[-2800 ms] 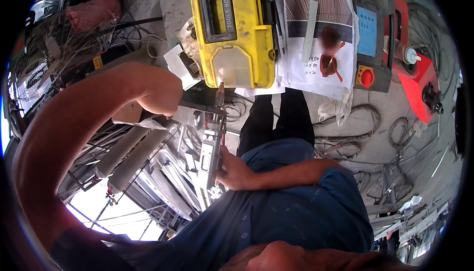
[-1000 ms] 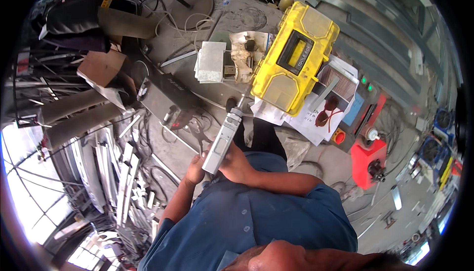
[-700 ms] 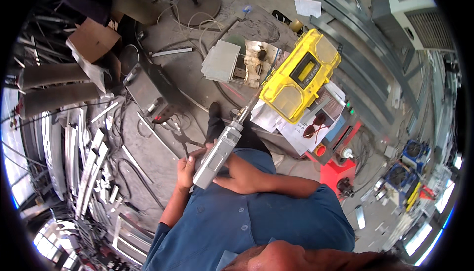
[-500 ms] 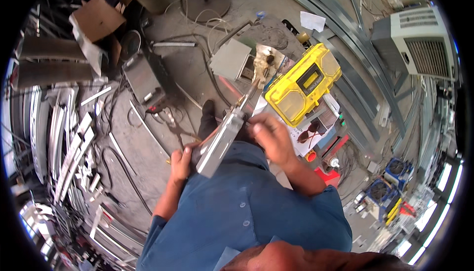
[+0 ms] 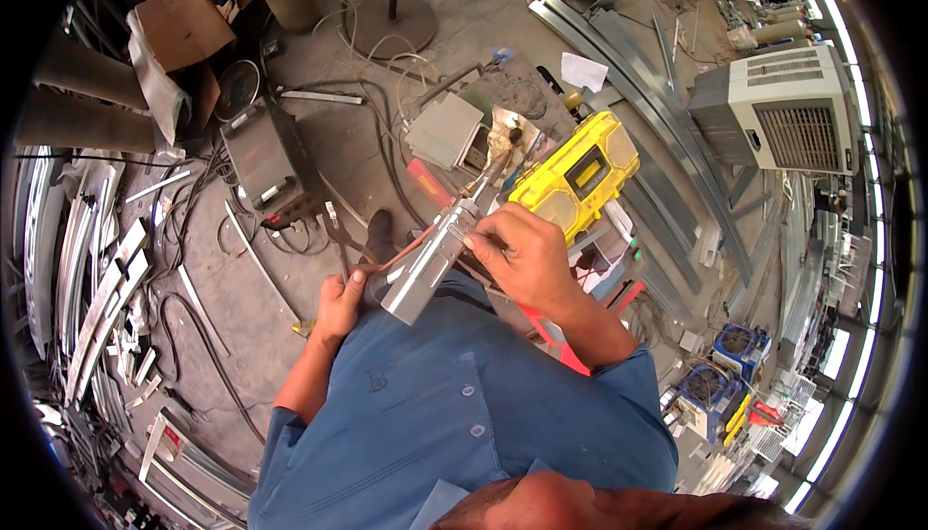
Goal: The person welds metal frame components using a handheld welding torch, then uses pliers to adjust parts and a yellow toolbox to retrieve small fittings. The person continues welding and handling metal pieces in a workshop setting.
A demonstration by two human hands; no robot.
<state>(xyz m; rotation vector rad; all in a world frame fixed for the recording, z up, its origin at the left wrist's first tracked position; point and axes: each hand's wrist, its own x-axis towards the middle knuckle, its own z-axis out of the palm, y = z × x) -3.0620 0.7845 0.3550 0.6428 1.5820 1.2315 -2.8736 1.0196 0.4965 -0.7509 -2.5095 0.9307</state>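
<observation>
A long silver-grey metal piece [image 5: 422, 272] with slots along its side lies slanted in front of my body, its wide end toward me. Thumb and fingers of my right hand [image 5: 525, 252] are pinched together at its right edge; what lies between them is too small to name. Left of the wide end, my left hand [image 5: 340, 304] is closed with the thumb on top, and its grip is partly hidden. From near that thumb a thin reddish rod [image 5: 406, 252] runs up beside the metal piece. A yellow toolbox [image 5: 577, 174] sits beyond my right hand.
Loose metal strips [image 5: 108, 317] and cables cover the floor at left, near a dark boxy machine [image 5: 266, 158]. Long metal profiles [image 5: 648, 76] lie at far right, beside a grey-white vented unit [image 5: 788, 110]. A grey box [image 5: 445, 131] stands ahead; blue machines [image 5: 720, 375] sit at right.
My right hand has moved in against the edge of the metal piece, its fingers pinched closer. The metal piece has turned slightly. My left hand stays closed, and the whole view has shifted.
</observation>
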